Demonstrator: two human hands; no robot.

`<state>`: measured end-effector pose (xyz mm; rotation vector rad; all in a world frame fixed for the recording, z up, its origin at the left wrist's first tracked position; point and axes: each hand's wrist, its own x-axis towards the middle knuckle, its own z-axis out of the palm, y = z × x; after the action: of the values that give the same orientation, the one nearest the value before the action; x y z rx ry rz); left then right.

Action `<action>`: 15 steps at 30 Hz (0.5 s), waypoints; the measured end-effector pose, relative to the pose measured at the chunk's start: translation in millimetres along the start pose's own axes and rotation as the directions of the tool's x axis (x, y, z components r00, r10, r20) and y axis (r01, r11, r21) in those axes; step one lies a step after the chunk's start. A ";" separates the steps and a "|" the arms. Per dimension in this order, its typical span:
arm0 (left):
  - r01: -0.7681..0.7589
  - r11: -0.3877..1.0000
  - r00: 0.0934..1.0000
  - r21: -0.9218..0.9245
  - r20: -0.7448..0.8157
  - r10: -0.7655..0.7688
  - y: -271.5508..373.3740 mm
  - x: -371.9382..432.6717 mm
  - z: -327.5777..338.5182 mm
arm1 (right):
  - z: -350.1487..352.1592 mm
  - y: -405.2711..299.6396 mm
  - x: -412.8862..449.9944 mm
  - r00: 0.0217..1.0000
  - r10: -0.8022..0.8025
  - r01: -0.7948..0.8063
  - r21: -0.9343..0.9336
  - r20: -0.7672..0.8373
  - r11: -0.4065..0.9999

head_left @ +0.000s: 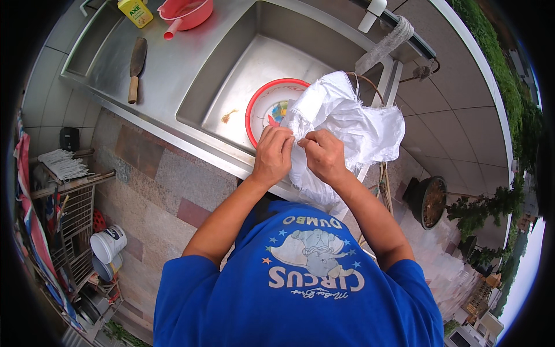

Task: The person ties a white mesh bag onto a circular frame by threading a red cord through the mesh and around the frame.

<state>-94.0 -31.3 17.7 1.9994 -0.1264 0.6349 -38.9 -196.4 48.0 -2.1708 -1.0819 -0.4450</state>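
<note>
A crumpled white woven plastic sack (368,130) with frayed edges lies over the right rim of the steel sink (225,86) and partly covers a red-rimmed basin (260,97) in it. My left hand (273,154) pinches the gathered edge of the sack above the basin's near side. Close beside it, my right hand (323,154) pinches the same gathered part between thumb and fingers. The fingertips of both hands almost meet. What exactly lies between them, perhaps a thread or tie, is too small to tell.
On the steel counter to the left are a knife or trowel-like blade with a wooden handle (133,90), a red plastic dipper (190,13) and a yellow detergent bottle (135,13). A mesh cloth (386,45) hangs at the sink's far right. White buckets (108,243) stand on the floor at left.
</note>
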 end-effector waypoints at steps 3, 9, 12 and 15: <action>0.042 0.999 0.999 0.004 0.008 -0.042 -1.2 -0.4 -0.2 | 4.6 -1.9 -2.6 0.960 0.279 -0.277 0.208 0.021 0.938; 0.030 0.999 0.999 0.011 0.021 -0.030 -5.2 -0.5 -1.0 | 17.2 -1.5 3.4 0.708 0.678 -0.649 0.561 0.198 0.514; 0.024 0.999 0.999 0.024 0.048 -0.025 -4.7 0.2 -0.5 | 22.7 -7.1 10.6 0.522 0.835 -0.751 0.560 0.176 0.351; -0.042 0.999 0.999 -0.011 0.033 0.042 -3.5 4.8 -1.9 | 26.1 -12.6 7.1 0.372 0.905 -0.758 0.630 0.207 0.167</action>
<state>-89.4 -27.2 17.9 2.0027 -0.1917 0.6264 -44.5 -168.8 38.3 -1.6351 0.2752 0.2326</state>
